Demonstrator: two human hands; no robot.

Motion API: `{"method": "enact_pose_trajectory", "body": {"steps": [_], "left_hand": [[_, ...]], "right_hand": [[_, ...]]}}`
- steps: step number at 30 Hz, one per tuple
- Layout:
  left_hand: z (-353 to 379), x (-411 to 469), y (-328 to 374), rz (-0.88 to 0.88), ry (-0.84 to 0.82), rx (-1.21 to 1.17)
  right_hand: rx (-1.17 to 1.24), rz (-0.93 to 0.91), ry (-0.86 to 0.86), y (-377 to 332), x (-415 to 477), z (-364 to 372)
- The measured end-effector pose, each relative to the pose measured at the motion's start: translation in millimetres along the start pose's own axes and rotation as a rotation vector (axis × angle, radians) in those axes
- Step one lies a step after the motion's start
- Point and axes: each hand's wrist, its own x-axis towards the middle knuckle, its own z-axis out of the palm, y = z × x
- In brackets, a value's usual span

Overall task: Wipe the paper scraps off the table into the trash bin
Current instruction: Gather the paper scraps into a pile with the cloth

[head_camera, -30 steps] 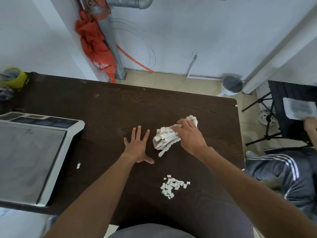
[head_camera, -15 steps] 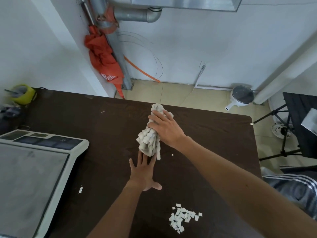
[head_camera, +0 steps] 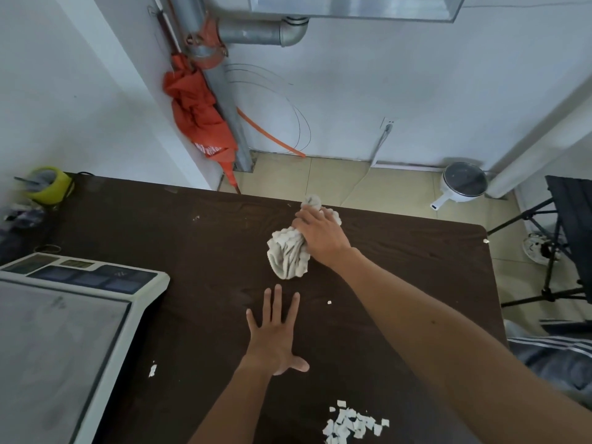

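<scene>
The pile of paper scraps is cut off by the bottom edge. The scale runs off the left edge. The right hand hides part of the cloth.

On the desk, the cloth lies toward the far edge, the scrap pile near the front, the scale at left, one scrap beside it.

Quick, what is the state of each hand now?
Left hand: open, flat on the table, holding nothing.
Right hand: closed on the cloth.
</scene>
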Motion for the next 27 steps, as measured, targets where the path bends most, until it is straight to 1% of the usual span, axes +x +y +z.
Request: {"method": "enact_pose_trajectory", "body": {"steps": [4,10,14,17,19,22,24,27], "left_hand": [[-2,-1,1,-0.005,-0.025,0.0],[-5,-3,2,-0.014,-0.045,-0.006],[-9,-4,3,-0.016,-0.057,-0.017],[-10,-4,4,-0.018,-0.065,-0.02],[-10,-4,4,-0.019,-0.065,-0.013],[-10,-4,3,-0.021,-0.069,-0.014],[-10,-4,3,-0.021,-0.074,-0.018],[-10,-5,3,-0.021,-0.065,-0.019]], "right_hand": [[0.007,0.163,0.019,40,-14,-9],[-0.02,0.356,0.011,96,-54,-19],[-0.032,0.521,-0.038,126,-86,-24],[-0.117,0.668,-0.081,142,-116,-27],[-0.121,0.767,-0.099,148,-139,-27],[-0.051,0.881,-0.097,147,-173,-23],[0.008,0.916,-0.08,139,-192,-20],[0.027,0.921,-0.046,117,-210,-12]]}}
